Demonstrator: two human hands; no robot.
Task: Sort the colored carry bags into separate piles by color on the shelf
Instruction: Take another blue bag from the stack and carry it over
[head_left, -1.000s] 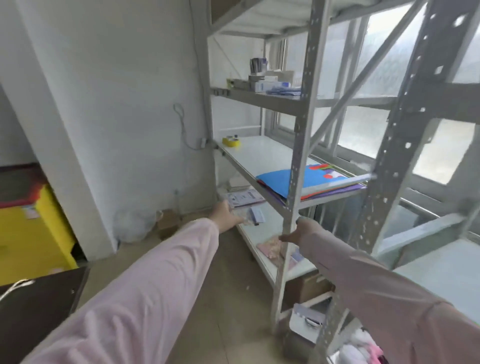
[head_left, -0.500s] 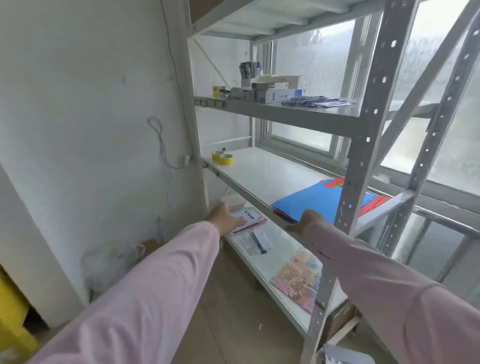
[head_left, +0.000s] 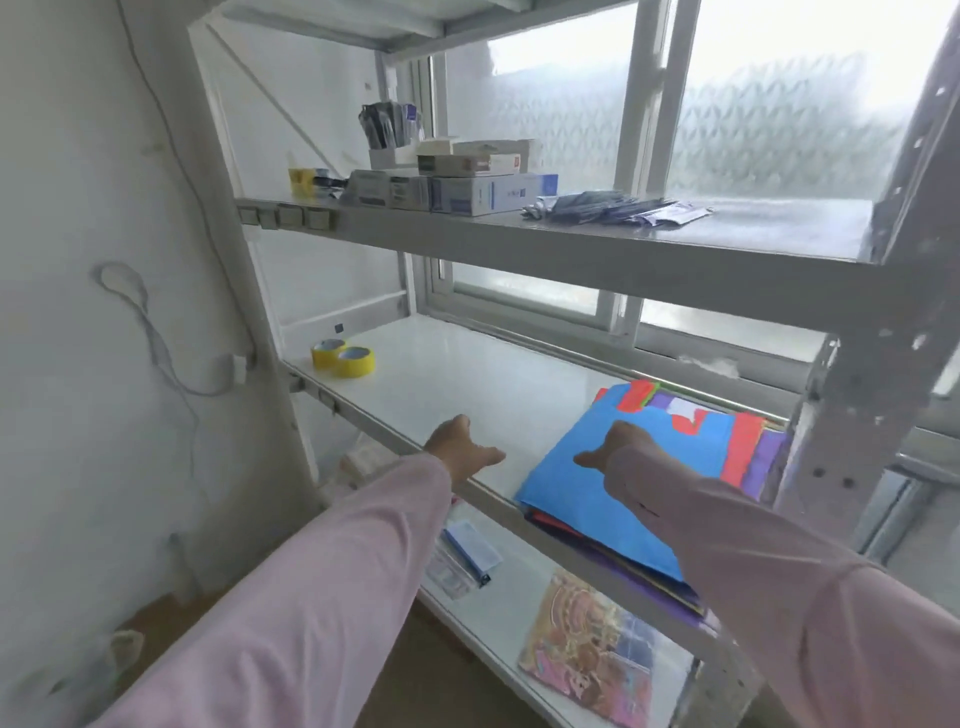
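Bag stack (head_left: 571, 499) at right end of mid shelf (head_left: 467, 379) by front edge, my R hand (head_left: 618, 449) on it, my L hand (head_left: 460, 449) over front edge just left, tape rolls (head_left: 345, 357) at left-front corner, boxes (head_left: 467, 187) on upper shelf (head_left: 571, 244), left end.

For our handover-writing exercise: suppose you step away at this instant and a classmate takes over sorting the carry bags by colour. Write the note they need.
Left hand: open, holding nothing, at the front edge of the middle shelf.
Right hand: appears open, on the blue bag that tops the stack.
Bags: one mixed stack at the shelf's right end; red bags and purple bags show at the edges beneath the blue.
Done: no colour piles yet.
Left: take bags off one at a time and lay separate piles, probably on the bare shelf between the stack and the yellow tape rolls.
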